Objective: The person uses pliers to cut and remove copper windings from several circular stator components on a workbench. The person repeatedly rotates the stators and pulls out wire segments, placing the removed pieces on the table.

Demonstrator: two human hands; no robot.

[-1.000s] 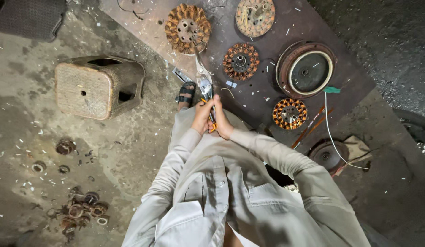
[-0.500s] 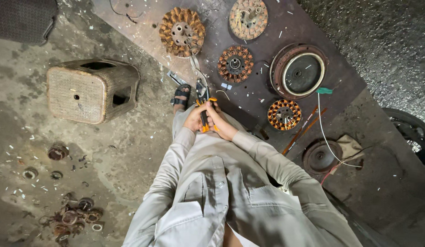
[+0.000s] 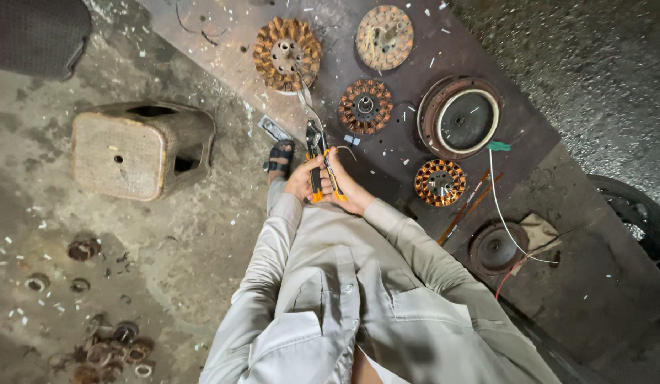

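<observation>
Both of my hands meet in front of my chest over a pair of orange-handled pliers (image 3: pixel 317 153). My left hand (image 3: pixel 301 181) grips the left handle and my right hand (image 3: pixel 346 186) grips the right one. The plier jaws point away from me and pinch a thin wire (image 3: pixel 306 99) that runs up toward a copper-wound motor stator (image 3: pixel 287 46) on the dark board (image 3: pixel 401 153). I wear a light grey long-sleeved shirt. My sandalled foot (image 3: pixel 280 158) rests just left of the pliers.
On the board lie a smaller stator (image 3: pixel 365 107), a disc-shaped winding (image 3: pixel 384 37), a round rotor housing (image 3: pixel 461 117) and another small stator (image 3: pixel 440 181). A dusty plastic stool (image 3: pixel 138 149) stands left. Rusty bearings (image 3: pixel 106 352) litter the concrete floor. A white wire (image 3: pixel 504 213) trails right.
My view has shifted slightly, so the board and stool sit a little higher in the picture. My hands stay together on the pliers, raised slightly toward the wound stator.
</observation>
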